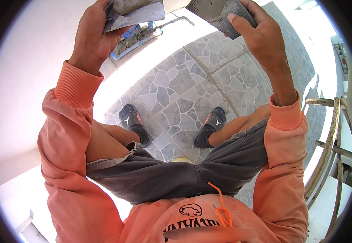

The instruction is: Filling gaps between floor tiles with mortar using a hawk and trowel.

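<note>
Your left hand (91, 38) grasps a flat grey plate (148, 17) at the far left, gripping it by its left side with part of the hand underneath; a smooth mound of wet grey mortar (133, 5) sits on top, and the far edge of the view cuts both off. Your right hand (263, 38), at the far right, grips a flat grey piece with a ridged face (218, 17), thumb pressed on that face near its right side; more grey mortar is smeared over part of the ridges. The plate and the ridged piece are held apart, roughly level with each other, the ridged piece tilted. Beyond your left wrist, a blue-edged tray (140, 45) with dark, crumbly material lies on the ground, partly hidden by your hand and the plate. The floor (176, 83) between your arms is paved in grey stone-patterned tiles, with a bright sunlit band crossing at the far left. Your feet stand well apart in dark sandals (133, 118) and socks, your knees spread in dark grey shorts (176, 174). Your orange sleeves (73, 154) reach the wrists. A weathered wooden frame (334, 137) stands at the right, and a white wall (30, 81) rises at the left.
</note>
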Available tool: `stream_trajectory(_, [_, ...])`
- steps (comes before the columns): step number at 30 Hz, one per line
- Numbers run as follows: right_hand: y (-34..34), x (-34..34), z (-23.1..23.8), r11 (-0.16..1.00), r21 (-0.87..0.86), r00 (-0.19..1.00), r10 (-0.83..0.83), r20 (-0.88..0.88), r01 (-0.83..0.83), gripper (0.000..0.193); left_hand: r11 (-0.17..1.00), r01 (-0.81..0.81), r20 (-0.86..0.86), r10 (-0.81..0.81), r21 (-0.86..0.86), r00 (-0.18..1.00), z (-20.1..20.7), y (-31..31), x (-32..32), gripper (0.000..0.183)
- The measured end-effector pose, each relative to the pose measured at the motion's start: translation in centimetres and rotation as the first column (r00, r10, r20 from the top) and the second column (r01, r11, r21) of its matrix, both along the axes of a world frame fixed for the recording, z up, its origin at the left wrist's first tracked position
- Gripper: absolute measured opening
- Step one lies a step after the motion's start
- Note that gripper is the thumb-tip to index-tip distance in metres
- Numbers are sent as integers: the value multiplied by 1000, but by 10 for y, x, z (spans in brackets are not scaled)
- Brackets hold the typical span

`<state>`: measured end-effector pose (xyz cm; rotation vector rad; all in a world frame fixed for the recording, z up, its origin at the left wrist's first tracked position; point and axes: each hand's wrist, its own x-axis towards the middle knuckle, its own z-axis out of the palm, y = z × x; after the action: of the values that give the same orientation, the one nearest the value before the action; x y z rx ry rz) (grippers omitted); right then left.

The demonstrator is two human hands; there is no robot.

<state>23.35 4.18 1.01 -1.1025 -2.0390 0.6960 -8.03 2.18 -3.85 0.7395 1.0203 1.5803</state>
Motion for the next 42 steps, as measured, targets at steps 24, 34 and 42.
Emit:
stream_trajectory(24, [-1, 0, 0, 999, -2, 999, -32, 27, 32, 29, 997, -65, 3, 65, -29, 998, 3, -4, 7, 32])
stream_trajectory(34, [3, 8, -5, 999, 45, 999, -2, 44, 0, 29, 999, -38, 3, 38, -39, 999, 1, -3, 2, 30])
stream_trajectory(42, [17, 17, -24, 995, 78, 998, 68, -1, -68, 37, 1000, -7, 40, 8, -27, 999, -1, -3, 1, 30])
